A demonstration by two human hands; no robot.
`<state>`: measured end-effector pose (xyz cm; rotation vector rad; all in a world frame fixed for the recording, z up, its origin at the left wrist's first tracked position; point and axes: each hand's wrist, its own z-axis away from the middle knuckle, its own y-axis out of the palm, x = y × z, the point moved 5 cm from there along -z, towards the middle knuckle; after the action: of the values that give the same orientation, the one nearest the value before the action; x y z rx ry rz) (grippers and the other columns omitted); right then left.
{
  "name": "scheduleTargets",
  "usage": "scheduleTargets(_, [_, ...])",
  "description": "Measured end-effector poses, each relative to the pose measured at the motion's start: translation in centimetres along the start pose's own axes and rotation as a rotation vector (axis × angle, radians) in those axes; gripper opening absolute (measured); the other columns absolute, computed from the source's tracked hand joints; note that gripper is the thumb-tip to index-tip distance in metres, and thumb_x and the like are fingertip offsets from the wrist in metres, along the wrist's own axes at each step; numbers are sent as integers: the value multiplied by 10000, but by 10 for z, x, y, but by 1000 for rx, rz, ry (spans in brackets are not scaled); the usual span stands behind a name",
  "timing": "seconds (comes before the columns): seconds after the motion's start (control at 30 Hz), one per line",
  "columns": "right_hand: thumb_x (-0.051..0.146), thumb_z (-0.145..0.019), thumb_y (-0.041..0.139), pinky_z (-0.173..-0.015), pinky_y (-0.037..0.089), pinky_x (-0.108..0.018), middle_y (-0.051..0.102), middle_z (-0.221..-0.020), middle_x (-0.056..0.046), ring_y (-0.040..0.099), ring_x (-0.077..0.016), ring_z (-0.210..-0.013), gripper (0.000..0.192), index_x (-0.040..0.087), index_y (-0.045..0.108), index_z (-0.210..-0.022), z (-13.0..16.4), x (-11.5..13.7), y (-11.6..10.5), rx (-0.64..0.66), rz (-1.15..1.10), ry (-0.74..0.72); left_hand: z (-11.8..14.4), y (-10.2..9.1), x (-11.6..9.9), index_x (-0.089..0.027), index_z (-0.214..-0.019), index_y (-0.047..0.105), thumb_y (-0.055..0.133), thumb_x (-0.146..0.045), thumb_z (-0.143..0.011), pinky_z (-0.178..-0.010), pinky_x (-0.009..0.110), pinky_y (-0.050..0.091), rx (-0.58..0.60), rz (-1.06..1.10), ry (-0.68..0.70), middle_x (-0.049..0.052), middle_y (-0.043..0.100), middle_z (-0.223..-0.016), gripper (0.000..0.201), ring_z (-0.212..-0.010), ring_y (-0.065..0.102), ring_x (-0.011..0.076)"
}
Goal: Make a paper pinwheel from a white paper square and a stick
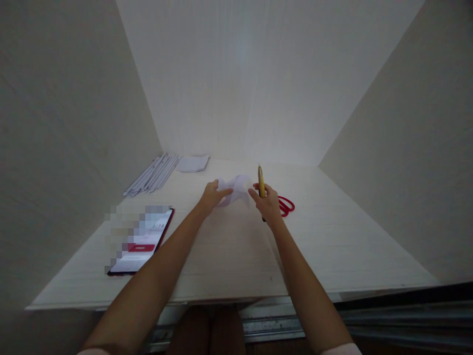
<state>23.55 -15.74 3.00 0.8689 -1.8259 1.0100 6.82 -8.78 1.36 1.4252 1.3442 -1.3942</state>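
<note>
My left hand (213, 196) is closed on the left end of a thin white sheet of paper (240, 186), which looks bent and creased above the table. A yellow pen (261, 182) stands nearly upright in my right hand (268, 203), its pointed tip up and its dark end showing below the hand. The fingers of my right hand are close to the right edge of the paper; whether they touch it I cannot tell. Just right of that hand, the red handles of a pair of scissors (290, 204) lie on the table, the blades hidden.
A bundle of rolled white paper sticks (153, 173) lies at the back left, beside a stack of folded white paper (193, 163). A phone with a lit screen (142, 254), partly pixelated, rests near my left forearm. Pale panels enclose the table (340, 246) on three sides.
</note>
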Motion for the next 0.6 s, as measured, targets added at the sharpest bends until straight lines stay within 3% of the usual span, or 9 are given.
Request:
scheduleTargets(0.13, [428,-580,625,-384,280,-200,487,-554,26,348,-48,-407,409,135,570,-860,-2,-8,4,106,-194,145,3,7,-4,-114,-720,546,630,-338,-566,-544,239,378,82,-3,64,-10,542,-630,284,-562,483,105])
scheduleTargets(0.23, [402,-558,654,-379,276,-192,506,-592,23,341,-35,-410,393,136,569,-834,0,-4,7,172,-279,171,8,12,-10,-123,-713,528,627,-339,-578,-522,221,361,90,-26,118,-31,506,-595,274,-534,453,87])
scheduleTargets(0.43, [364,-543,680,-458,353,-196,521,-653,20,427,-56,-503,332,156,549,-767,0,8,4,141,-324,28,11,16,-12,-135,-753,498,637,-347,-581,-503,207,349,44,-10,144,-44,483,-595,305,-523,434,76])
scheduleTargets(0.6, [398,-558,662,-470,369,-212,550,-693,1,447,-69,-505,400,164,524,-852,-1,6,-1,57,-352,49,10,15,-8,-135,-766,499,639,-363,-578,-520,216,365,22,45,124,-40,493,-615,327,-534,450,81])
